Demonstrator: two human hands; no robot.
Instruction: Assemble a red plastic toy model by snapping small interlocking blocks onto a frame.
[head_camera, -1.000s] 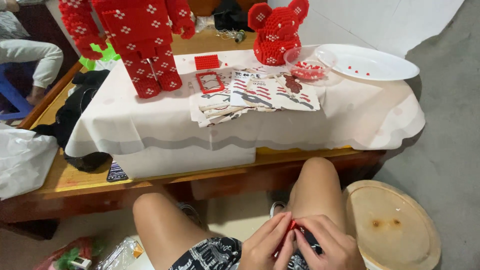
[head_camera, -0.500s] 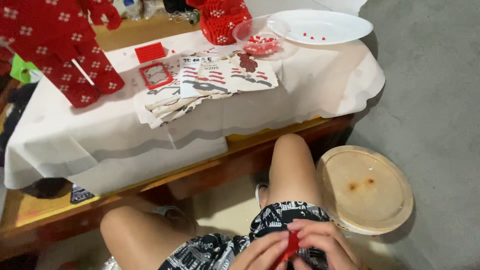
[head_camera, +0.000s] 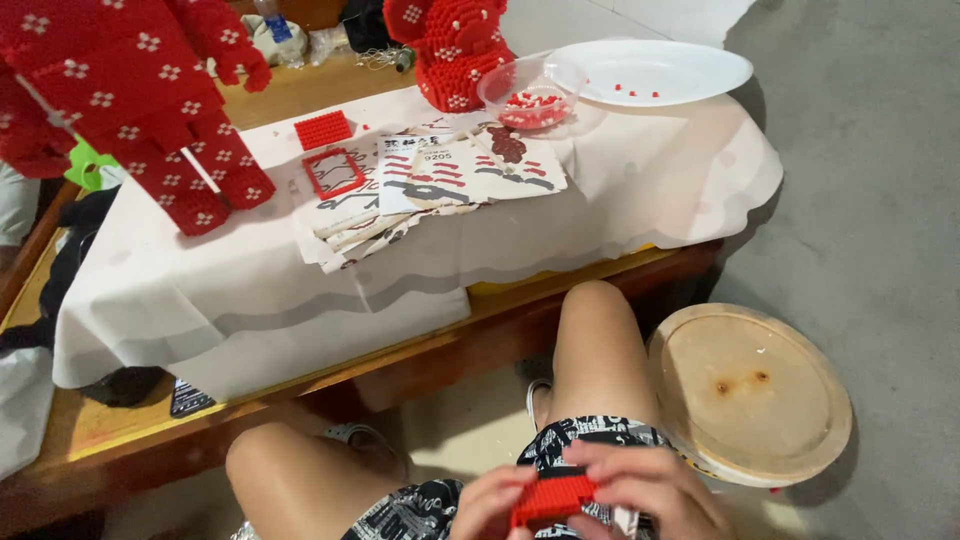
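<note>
Red brick piece (head_camera: 553, 497) low over the lap, pinched between both hands. Left hand (head_camera: 487, 505) fingers clamped on its left end; right hand (head_camera: 650, 487) fingers curled over the right end. Round wooden stool (head_camera: 750, 390) just right. Table (head_camera: 120, 425) ahead: red figure (head_camera: 130, 100), leaflets (head_camera: 440, 175), bowl (head_camera: 530, 90), white plate (head_camera: 660, 70).

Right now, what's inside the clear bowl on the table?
The clear bowl holds a heap of small red and white pieces, beside the white plate. Anything beneath the top layer is covered, so the pieces cannot be counted.
</note>
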